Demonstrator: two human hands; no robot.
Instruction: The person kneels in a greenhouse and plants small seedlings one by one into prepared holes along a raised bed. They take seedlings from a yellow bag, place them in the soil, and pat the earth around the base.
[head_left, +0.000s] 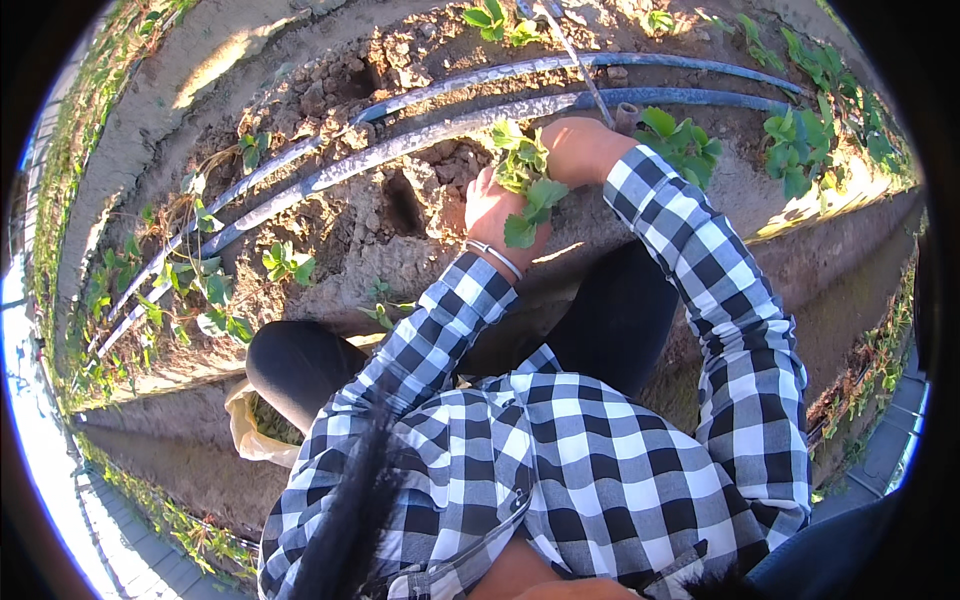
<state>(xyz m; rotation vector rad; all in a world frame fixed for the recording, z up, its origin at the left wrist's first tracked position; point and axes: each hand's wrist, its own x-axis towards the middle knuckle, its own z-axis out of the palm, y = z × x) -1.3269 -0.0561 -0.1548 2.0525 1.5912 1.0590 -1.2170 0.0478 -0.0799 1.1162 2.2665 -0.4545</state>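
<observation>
Both my hands meet at a small leafy plant (525, 172), which looks like a strawberry plant, over the raised soil bed. My left hand (499, 214), with a bracelet at its wrist, lies partly behind the leaves, its fingertips at the loose soil. My right hand (581, 150) is bent down on the plant's other side, its fingers hidden. Whether either hand grips the plant is not plain. Just beyond my right hand, a thin metal rod (581, 67) slants beside a short brown tube-like end (627, 116). A dark hole (403, 202) opens in the soil left of my left hand.
Two drip irrigation hoses (420, 142) curve along the bed beyond my hands. Leafy plants (682, 146) grow to the right and more plants (214, 289) at the left. Another hole (360, 79) lies past the hoses. A pale bag (259, 435) stands beside my left knee.
</observation>
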